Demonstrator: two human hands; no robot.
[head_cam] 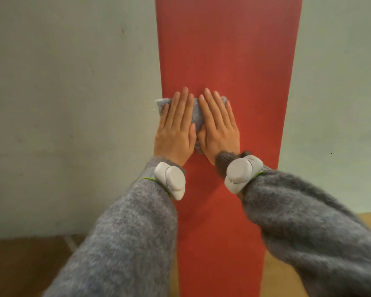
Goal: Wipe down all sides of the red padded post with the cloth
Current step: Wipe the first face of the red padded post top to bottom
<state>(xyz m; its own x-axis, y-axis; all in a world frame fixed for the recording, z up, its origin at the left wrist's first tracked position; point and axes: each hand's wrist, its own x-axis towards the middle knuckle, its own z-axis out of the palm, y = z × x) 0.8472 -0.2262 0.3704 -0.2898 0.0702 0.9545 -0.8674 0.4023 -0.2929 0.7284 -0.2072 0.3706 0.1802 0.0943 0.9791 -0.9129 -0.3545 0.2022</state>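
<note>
- Tall red padded post (227,50) stands upright dead ahead, against a pale wall (62,103); only its front face shows.
- Fluffy grey-blue cloth (196,116) is flat on that face, near the left edge, one corner poking past it.
- Left hand (176,129) and right hand (217,129): both flat, fingers straight, pressing the cloth to the post side by side. Neither one curls around it.
- Cloth looks soft, light, limp, likely to bunch; palm pressure beats pinching.
- Post padding probably gives slightly, surface looks matte, so drag should be decent.
- Side faces not yet reachable from this stance.
</note>
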